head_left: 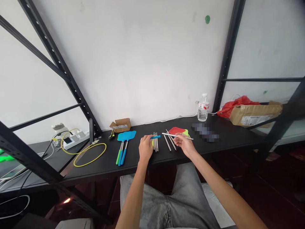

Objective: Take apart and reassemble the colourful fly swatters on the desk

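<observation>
Right hand (pixel 185 144) closed in a pinch on a slim steel rod (pixel 177 136), above the black shelf (pixel 95 168). Rod's long axis runs almost level, tip pointing left, other end dipping slightly right; bare, shiny metal. Left hand (pixel 145 148) pinched on a short blue tube (pixel 156 137), which points right, its tip just beside the rod's tip. Between and under the hands lie loose steel rods (pixel 155 141), more at (pixel 170 140). Left of them, a blue fly swatter (pixel 126 136) with blue and green handles. Beyond the right hand, a red and yellow-green swatter head (pixel 177 130). Farther along: small cardboard box (pixel 120 125), water bottle (pixel 203 108), brown parcel (pixel 254 114); its label is unreadable.
</observation>
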`<action>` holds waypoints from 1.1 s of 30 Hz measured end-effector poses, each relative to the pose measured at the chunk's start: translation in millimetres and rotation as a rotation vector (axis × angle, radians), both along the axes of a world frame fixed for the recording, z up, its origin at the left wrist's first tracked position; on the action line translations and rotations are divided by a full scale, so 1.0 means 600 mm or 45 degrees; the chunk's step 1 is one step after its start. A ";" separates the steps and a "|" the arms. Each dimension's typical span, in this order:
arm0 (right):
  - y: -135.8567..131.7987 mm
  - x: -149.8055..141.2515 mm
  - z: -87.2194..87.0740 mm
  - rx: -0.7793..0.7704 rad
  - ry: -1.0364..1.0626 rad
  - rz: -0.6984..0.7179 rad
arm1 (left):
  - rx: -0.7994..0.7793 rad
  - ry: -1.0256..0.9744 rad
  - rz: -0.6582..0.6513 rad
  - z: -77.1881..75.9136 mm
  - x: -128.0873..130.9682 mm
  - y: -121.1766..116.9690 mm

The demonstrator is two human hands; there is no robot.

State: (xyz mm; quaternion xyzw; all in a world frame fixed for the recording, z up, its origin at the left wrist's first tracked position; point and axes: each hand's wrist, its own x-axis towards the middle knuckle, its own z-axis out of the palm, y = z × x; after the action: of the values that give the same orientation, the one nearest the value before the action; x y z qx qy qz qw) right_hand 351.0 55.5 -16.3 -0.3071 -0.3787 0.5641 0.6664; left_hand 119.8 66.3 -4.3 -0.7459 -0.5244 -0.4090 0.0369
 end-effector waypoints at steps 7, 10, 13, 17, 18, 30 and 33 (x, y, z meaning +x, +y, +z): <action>0.002 0.000 -0.004 0.028 -0.012 0.024 | 0.020 -0.004 0.032 -0.003 -0.002 0.003; 0.004 0.000 -0.006 0.035 -0.022 0.023 | 0.017 0.003 0.026 -0.002 -0.002 0.002; 0.004 0.000 -0.006 0.033 -0.044 0.014 | 0.010 -0.006 0.004 -0.001 -0.001 0.001; 0.003 -0.001 -0.004 0.027 -0.053 0.007 | 0.013 -0.013 -0.017 0.001 0.000 -0.002; 0.003 -0.002 -0.004 0.026 -0.053 0.008 | 0.012 -0.010 -0.022 0.002 0.000 -0.002; 0.001 -0.002 -0.002 0.023 -0.068 0.001 | 0.027 -0.017 -0.072 0.006 -0.001 -0.007; 0.002 -0.002 -0.004 0.025 -0.092 -0.005 | 0.021 0.001 -0.099 0.008 0.000 -0.010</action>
State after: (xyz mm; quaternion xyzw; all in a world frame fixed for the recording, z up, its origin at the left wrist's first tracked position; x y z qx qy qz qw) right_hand 350.0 56.9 -19.0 -0.3213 -0.4075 0.5476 0.6563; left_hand 119.6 60.2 0.6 -0.7656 -0.4918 -0.4139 0.0274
